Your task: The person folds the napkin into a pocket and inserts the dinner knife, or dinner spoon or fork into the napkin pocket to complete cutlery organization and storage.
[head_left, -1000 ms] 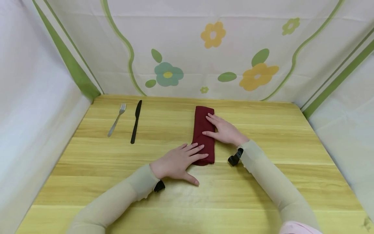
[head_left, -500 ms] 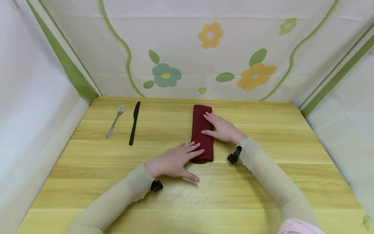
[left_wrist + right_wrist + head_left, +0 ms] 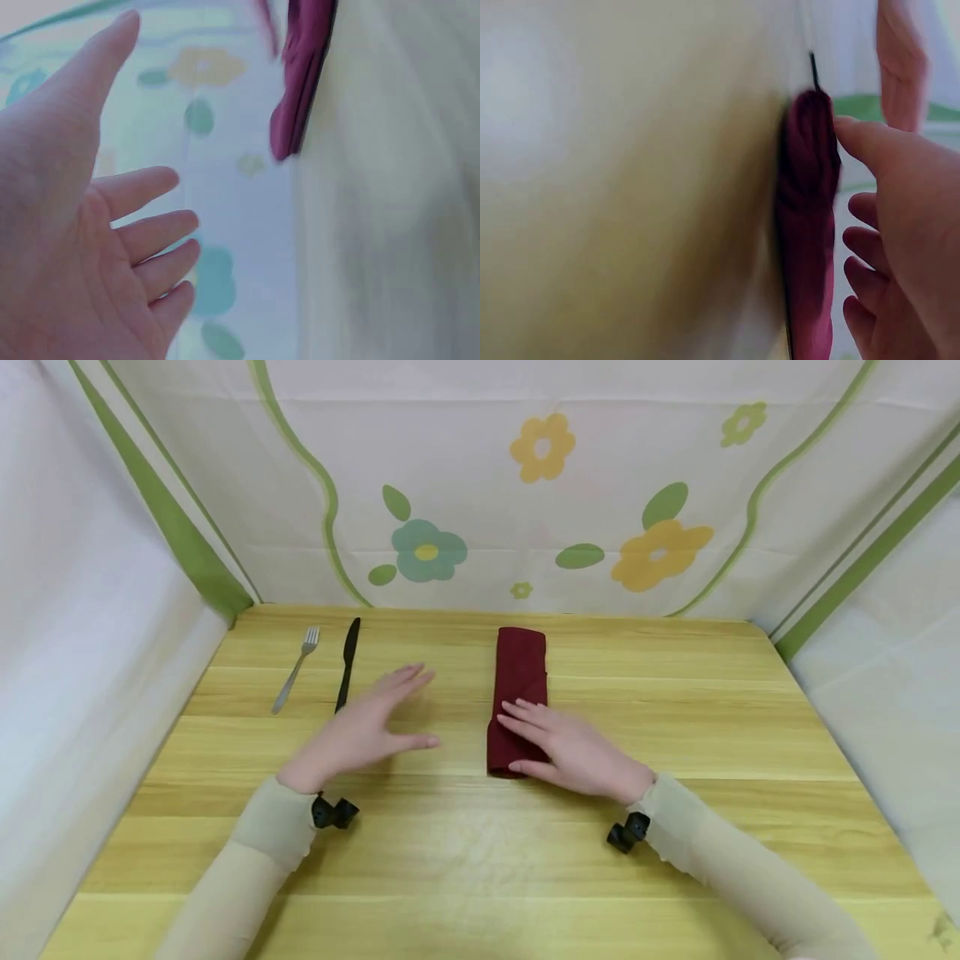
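Observation:
A dark red cloth (image 3: 521, 664), folded into a long narrow strip, lies lengthwise on the wooden table. My right hand (image 3: 573, 752) is over its near half with fingers extended; in the right wrist view the thumb tip meets the end of the cloth (image 3: 810, 247), while the other fingers look slightly off it. My left hand (image 3: 356, 731) is raised left of the cloth, fingers spread and holding nothing. It covers the handle end of a black knife (image 3: 350, 652). The left wrist view shows the palm (image 3: 82, 270) apart from the cloth (image 3: 304, 82).
A silver fork (image 3: 296, 670) lies left of the knife, tines pointing away. The wooden table (image 3: 675, 693) ends at a white curtain (image 3: 480, 485) printed with flowers, and white cloth walls stand on both sides.
My left hand has left the red cloth and moved left to beside the knife. My right hand has slid from the cloth's far part toward its near end.

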The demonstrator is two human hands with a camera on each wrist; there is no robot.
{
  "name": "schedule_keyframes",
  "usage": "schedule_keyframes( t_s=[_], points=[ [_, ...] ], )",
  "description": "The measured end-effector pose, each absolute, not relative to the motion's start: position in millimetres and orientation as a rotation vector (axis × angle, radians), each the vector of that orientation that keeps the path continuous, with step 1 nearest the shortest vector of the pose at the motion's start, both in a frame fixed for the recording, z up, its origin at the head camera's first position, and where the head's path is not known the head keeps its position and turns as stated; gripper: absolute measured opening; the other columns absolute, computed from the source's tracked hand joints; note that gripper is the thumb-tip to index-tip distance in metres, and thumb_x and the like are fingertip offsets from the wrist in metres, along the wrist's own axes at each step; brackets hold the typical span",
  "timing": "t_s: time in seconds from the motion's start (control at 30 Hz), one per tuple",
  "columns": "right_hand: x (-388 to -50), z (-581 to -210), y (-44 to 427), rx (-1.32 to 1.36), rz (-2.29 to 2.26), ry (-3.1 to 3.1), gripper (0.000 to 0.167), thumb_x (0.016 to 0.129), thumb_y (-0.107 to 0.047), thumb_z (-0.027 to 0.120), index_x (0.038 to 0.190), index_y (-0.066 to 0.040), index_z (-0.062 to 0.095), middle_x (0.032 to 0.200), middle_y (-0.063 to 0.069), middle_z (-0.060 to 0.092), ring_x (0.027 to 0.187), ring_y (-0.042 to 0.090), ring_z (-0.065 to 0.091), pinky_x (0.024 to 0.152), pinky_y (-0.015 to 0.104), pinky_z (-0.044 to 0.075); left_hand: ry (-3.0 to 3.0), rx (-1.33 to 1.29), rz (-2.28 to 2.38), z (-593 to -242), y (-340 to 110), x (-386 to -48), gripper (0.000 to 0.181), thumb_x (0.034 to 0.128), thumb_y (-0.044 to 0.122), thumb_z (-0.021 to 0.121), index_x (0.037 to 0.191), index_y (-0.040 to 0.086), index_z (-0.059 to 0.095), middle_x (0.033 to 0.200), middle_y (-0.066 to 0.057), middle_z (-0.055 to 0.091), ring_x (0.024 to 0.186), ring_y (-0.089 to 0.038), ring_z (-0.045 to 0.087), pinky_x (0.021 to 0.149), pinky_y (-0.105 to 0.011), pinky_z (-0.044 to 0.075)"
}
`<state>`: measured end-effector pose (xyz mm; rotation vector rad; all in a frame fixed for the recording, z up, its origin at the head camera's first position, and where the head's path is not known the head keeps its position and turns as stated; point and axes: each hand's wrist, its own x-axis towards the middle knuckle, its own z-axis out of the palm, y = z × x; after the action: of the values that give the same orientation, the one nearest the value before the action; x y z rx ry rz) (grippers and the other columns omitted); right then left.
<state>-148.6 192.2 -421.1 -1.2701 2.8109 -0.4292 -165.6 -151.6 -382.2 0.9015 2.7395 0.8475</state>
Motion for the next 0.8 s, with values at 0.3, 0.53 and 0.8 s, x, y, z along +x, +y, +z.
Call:
schedule_keyframes(
  t_s=[0.3, 0.53, 0.8],
  points=[
    [-127, -435, 184, -1.398, -0.442, 2.760, 0.064, 0.106, -0.035, 0.058, 0.158, -0.006, 0.035, 0.164, 0.014, 0.029, 0.149, 0.032, 0.028, 0.118, 0.046, 0.027, 2.877, 0.660, 1.009, -380, -203, -181, 0.096, 0.0903, 0.053, 0.075, 0.164, 0.017, 0.024, 0.168, -0.009, 0.015, 0.153, -0.036, 0.009, 0.116, -0.066, 0.013],
    [-124, -438, 183, -1.385, -0.415, 2.749, 0.064, 0.108, -0.034, 0.052, 0.160, -0.004, 0.030, 0.166, 0.015, 0.023, 0.150, 0.033, 0.023, 0.119, 0.049, 0.022, 2.919, 0.490, 1.077, -398, -240, -191, 0.101, 0.0884, 0.053, 0.077, 0.162, 0.008, 0.025, 0.166, -0.017, 0.020, 0.151, -0.041, 0.016, 0.117, -0.063, 0.016],
    [-123, -439, 182, -1.376, -0.415, 2.744, 0.063, 0.109, -0.034, 0.050, 0.159, -0.002, 0.030, 0.166, 0.015, 0.023, 0.151, 0.032, 0.022, 0.120, 0.048, 0.021, 2.908, 0.223, 1.157, -411, -277, -202, 0.104, 0.0864, 0.052, 0.079, 0.161, 0.003, 0.026, 0.161, -0.025, 0.028, 0.145, -0.049, 0.025, 0.114, -0.064, 0.023]
  ],
)
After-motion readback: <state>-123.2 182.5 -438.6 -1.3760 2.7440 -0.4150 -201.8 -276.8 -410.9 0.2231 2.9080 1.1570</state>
